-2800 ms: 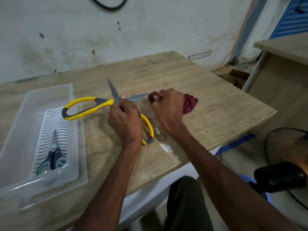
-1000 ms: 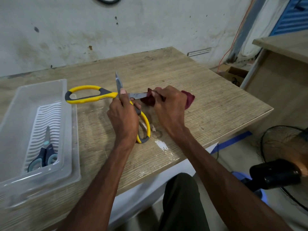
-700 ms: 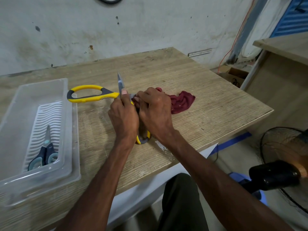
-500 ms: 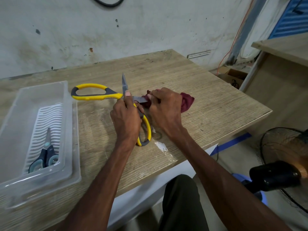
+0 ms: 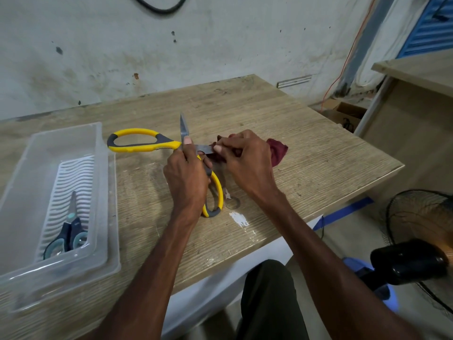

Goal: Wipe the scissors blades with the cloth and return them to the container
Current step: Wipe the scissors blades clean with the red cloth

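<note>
Large yellow-handled scissors [image 5: 143,141] lie spread wide open over the wooden table [image 5: 318,155]. My left hand [image 5: 187,175] grips them at the pivot, the thumb against the upright blade. One blade points up, the other points right. My right hand [image 5: 245,160] holds the dark red cloth [image 5: 278,152] pinched around the right-pointing blade, hiding its tip. The clear plastic container [image 5: 103,192] stands at the left of the table.
Small blue-handled scissors [image 5: 69,235] lie on the ribbed white insert inside the container. A black fan [image 5: 416,251] stands at the lower right beside the table edge. A second desk [image 5: 416,69] is at the right. A white scrape marks the table near my wrists.
My right hand slid the cloth in to the pivot and back out along the right-pointing blade. My left hand kept its grip, and the scissors shifted only slightly.
</note>
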`<state>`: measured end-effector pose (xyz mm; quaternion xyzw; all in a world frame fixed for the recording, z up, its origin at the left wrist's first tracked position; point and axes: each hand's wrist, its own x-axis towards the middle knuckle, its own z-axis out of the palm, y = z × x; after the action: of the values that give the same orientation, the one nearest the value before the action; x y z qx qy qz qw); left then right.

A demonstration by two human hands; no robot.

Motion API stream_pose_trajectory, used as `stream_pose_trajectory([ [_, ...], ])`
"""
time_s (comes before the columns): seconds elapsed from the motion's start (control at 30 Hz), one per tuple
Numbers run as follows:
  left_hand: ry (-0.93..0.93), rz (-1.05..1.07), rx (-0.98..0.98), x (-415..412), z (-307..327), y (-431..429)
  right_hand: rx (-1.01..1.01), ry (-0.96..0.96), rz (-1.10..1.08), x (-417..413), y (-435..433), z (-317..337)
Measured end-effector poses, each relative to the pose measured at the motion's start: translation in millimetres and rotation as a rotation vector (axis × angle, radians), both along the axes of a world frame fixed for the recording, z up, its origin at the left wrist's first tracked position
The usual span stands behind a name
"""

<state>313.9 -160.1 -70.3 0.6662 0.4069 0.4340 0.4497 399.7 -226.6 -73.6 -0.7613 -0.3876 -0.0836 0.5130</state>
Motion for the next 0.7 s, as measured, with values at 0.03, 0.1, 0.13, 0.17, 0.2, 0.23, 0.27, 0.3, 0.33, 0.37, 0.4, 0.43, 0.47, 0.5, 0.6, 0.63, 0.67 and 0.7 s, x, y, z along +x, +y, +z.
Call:
stream_pose_trajectory([
  [0.03, 0.004, -0.003, -0.004, 0.6, -1.2, 1.1, -0.007, 0.0, 0.007, 0.3, 1.2, -1.2],
  [0.1, 0.02, 0.003, 0.0, 1.8, -2.6, 2.1, 0.007, -0.003, 0.016, 0.0, 5.6, -2.0],
  [0.13, 0.031, 0.002, 0.011, 1.6, -3.3, 2.0, 0.025, -0.003, 0.017, -2.5, 7.6, -2.8],
  [0.17, 0.047, -0.002, 0.016, 1.4, -3.9, 2.3, 0.043, -0.004, 0.02, -5.9, 10.4, -4.0],
  [0.2, 0.057, -0.015, 0.017, 1.2, -3.9, 2.0, 0.051, -0.01, 0.027, -10.1, 13.0, -4.7],
  [0.23, 0.071, -0.023, 0.011, 0.7, -2.7, 1.7, 0.048, -0.019, 0.042, -13.6, 16.0, -4.6],
  [0.27, 0.078, -0.023, 0.004, 0.1, -1.2, 1.3, 0.03, -0.035, 0.057, -15.9, 18.9, -3.9],
  [0.3, 0.084, -0.015, -0.008, -0.2, -0.5, 1.8, 0.002, -0.057, 0.067, -16.8, 21.0, -1.9],
  [0.33, 0.077, -0.01, -0.008, -0.6, -0.3, 2.1, -0.027, -0.075, 0.069, -16.1, 21.8, 1.4],
  [0.37, 0.078, -0.01, -0.009, -0.2, 0.0, 2.4, -0.045, -0.081, 0.06, -13.0, 21.8, 4.4],
  [0.4, 0.071, -0.007, -0.001, 0.2, -0.7, 2.5, -0.045, -0.072, 0.037, -8.1, 19.8, 5.8],
  [0.43, 0.069, 0.005, -0.004, -0.1, -0.5, 0.9, -0.031, -0.058, 0.01, -2.8, 15.7, 5.1],
  [0.47, 0.063, 0.012, -0.005, 0.0, -0.5, 0.7, -0.016, -0.045, -0.016, 1.0, 10.6, 2.7],
  [0.5, 0.057, 0.021, -0.004, 0.7, -0.9, 2.2, -0.02, -0.045, -0.022, 2.5, 6.8, 0.1],
  [0.6, 0.06, 0.009, -0.008, 2.9, -3.3, 4.6, -0.064, -0.068, 0.001, -4.5, 5.9, -6.1],
  [0.63, 0.065, 0.005, -0.008, 3.3, -3.7, 4.0, -0.058, -0.08, 0.004, -6.9, 8.1, -5.2],
  [0.67, 0.071, 0.002, -0.001, 3.1, -3.4, 3.8, -0.06, -0.102, 0.001, -8.3, 11.1, -3.4],
  [0.7, 0.087, -0.008, 0.006, 2.5, -2.9, 3.8, -0.069, -0.124, -0.008, -9.5, 14.0, -1.9],
])
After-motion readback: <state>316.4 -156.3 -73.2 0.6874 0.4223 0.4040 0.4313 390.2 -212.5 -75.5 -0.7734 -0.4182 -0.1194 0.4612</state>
